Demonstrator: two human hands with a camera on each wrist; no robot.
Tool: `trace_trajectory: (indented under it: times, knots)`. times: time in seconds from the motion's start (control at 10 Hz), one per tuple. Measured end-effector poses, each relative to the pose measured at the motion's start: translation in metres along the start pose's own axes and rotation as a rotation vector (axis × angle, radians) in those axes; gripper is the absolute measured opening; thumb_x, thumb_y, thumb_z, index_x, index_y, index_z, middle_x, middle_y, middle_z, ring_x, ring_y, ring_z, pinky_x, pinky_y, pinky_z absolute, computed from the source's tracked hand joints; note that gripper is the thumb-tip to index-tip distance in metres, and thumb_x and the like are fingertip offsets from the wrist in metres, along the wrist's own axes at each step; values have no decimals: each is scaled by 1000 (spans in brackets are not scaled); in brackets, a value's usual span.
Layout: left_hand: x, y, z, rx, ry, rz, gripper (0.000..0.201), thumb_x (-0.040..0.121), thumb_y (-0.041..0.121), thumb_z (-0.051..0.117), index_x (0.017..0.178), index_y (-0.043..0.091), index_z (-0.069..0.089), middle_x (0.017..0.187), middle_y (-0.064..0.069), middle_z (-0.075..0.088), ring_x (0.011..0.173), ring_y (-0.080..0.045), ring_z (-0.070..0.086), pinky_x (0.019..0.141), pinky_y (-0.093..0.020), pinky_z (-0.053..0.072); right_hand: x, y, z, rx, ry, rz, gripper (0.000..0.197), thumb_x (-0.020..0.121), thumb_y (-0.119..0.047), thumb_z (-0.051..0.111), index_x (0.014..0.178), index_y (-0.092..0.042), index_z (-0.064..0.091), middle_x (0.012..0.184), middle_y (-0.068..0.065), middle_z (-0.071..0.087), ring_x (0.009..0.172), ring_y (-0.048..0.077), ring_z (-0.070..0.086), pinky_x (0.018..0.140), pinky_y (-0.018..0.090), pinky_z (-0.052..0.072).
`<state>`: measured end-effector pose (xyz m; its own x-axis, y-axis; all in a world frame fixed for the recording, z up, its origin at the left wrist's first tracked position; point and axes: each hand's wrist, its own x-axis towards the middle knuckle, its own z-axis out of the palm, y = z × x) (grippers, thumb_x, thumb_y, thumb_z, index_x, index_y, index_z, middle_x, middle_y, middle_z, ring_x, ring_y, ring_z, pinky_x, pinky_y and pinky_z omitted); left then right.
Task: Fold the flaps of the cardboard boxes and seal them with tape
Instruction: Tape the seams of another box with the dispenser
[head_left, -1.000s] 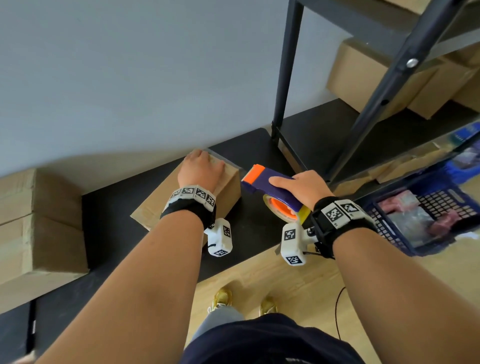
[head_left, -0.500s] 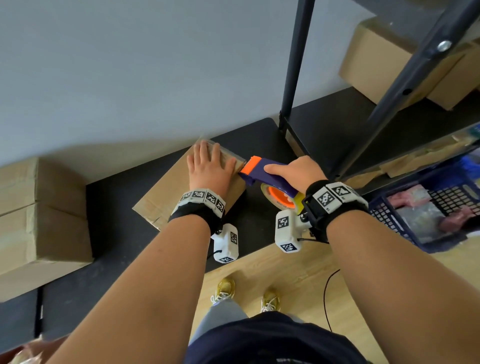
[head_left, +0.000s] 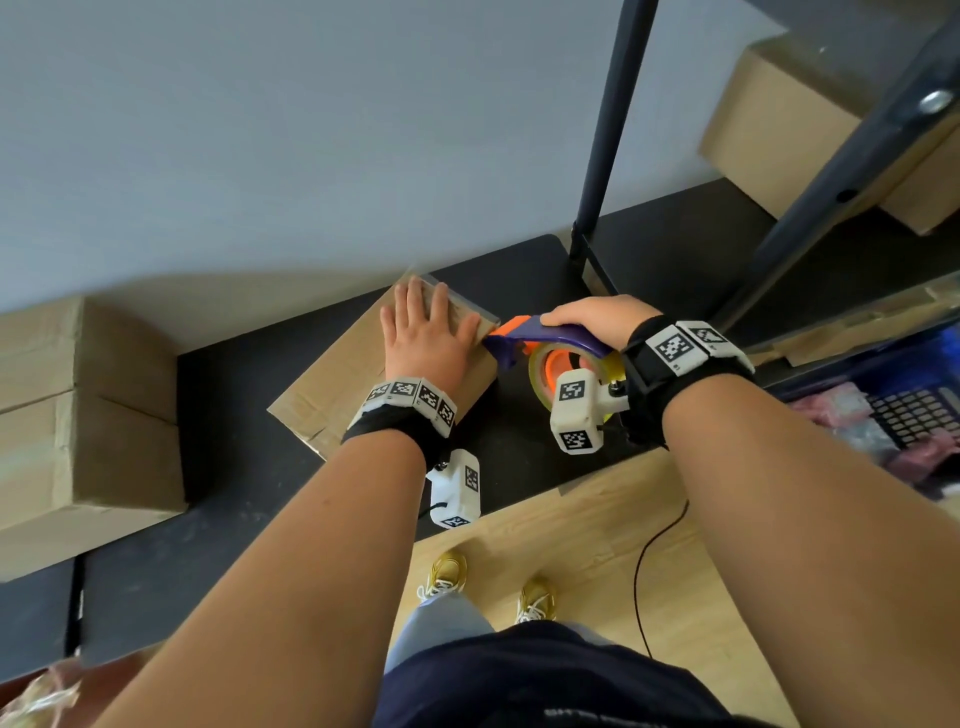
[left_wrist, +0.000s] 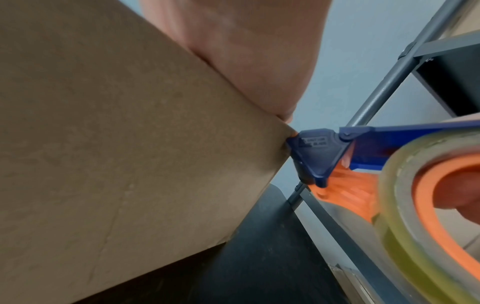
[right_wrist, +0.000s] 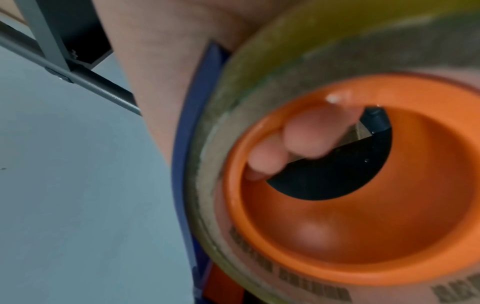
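Note:
A small brown cardboard box (head_left: 337, 384) lies on the black shelf (head_left: 234, 395) with its flaps folded flat. My left hand (head_left: 423, 332) presses flat on the box's top near its right edge, fingers straight. My right hand (head_left: 592, 319) grips a blue and orange tape dispenser (head_left: 545, 343) holding a clear tape roll (head_left: 540, 371). The dispenser's orange nose touches the box's right edge beside my left thumb. In the left wrist view the dispenser's blue head (left_wrist: 319, 152) meets the box (left_wrist: 116, 154) at its corner. My right fingers (right_wrist: 298, 142) curl through the roll's orange core (right_wrist: 363, 195).
Two stacked cardboard boxes (head_left: 62, 415) stand at the left of the shelf. Black rack posts (head_left: 608, 140) rise just right of the box, with more boxes (head_left: 810, 135) behind them. A blue basket (head_left: 893, 415) with packets sits at the right. Wooden floor lies below.
My left hand flattened out on the box top. My right hand brought the tape dispenser leftward until its nose reached the box's right edge.

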<state>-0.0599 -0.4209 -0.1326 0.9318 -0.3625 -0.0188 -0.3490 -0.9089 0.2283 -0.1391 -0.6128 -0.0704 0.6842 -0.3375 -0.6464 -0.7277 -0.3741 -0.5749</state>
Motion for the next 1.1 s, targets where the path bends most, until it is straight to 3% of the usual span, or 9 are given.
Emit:
trace_trajectory:
  times: [0.1, 0.2, 0.4, 0.5, 0.6, 0.8, 0.9, 1.0, 1.1]
  knots:
    - [0, 0, 0, 4, 1, 3, 62, 99, 53, 26, 151, 21, 19, 160, -5, 7, 148, -23, -3, 120, -44, -2, 3, 1, 0, 21, 89, 24, 48, 82, -54, 69, 102, -11, 61, 96, 8, 68, 80, 20, 64, 61, 27, 43]
    - [0, 0, 1, -11, -3, -1, 62, 98, 53, 26, 151, 21, 19, 160, -5, 8, 148, -23, -3, 120, -44, -2, 5, 3, 2, -53, 187, -18, 54, 76, -55, 74, 102, -13, 53, 96, 5, 63, 81, 19, 61, 68, 29, 44]
    - [-1, 1, -1, -7, 11, 1, 61, 99, 51, 27, 150, 20, 21, 159, -6, 10, 147, -24, -1, 119, -44, 0, 0, 5, 7, -339, 238, -168, 53, 79, -65, 65, 71, -13, 56, 70, 5, 59, 67, 21, 59, 60, 31, 42]
    - [0, 2, -2, -9, 2, -5, 61, 99, 50, 27, 150, 19, 21, 159, -7, 9, 148, -24, -1, 120, -44, 0, 0, 11, 12, -390, 264, -209, 56, 81, -67, 62, 67, -13, 55, 64, 6, 54, 62, 21, 56, 59, 33, 41]
    - [0, 1, -1, -4, 8, -11, 61, 98, 52, 28, 150, 20, 21, 159, -6, 9, 148, -23, -2, 119, -44, -1, 4, 21, 17, -122, 224, -103, 55, 74, -68, 67, 82, -13, 64, 77, 5, 66, 71, 20, 65, 60, 29, 46]
    - [-2, 0, 1, 1, 16, -3, 62, 98, 53, 25, 151, 21, 20, 159, -6, 9, 148, -23, -2, 120, -43, -2, 4, 27, 17, 233, 143, 67, 42, 78, -49, 73, 99, -14, 63, 92, 6, 66, 82, 20, 64, 67, 30, 46]
    - [-2, -1, 2, 11, 16, -4, 62, 98, 54, 22, 151, 21, 18, 159, -6, 7, 148, -23, -3, 120, -44, -3, 7, 41, 19, 72, 226, 151, 40, 78, -50, 74, 83, -15, 56, 80, 3, 61, 71, 17, 59, 59, 29, 41]
    - [-1, 0, 3, 6, 7, -11, 63, 98, 55, 21, 151, 21, 18, 160, -5, 7, 148, -23, -3, 120, -43, -3, 11, 49, 29, 30, 242, 146, 52, 82, -60, 67, 92, -11, 52, 84, 3, 59, 75, 19, 57, 68, 31, 41]
    - [-2, 0, 1, 29, 9, -10, 63, 98, 54, 20, 151, 21, 18, 160, -6, 8, 148, -23, -2, 120, -43, -3, 16, 41, 39, 50, 208, 95, 41, 91, -51, 58, 97, -10, 56, 90, 7, 57, 85, 26, 53, 72, 31, 37]
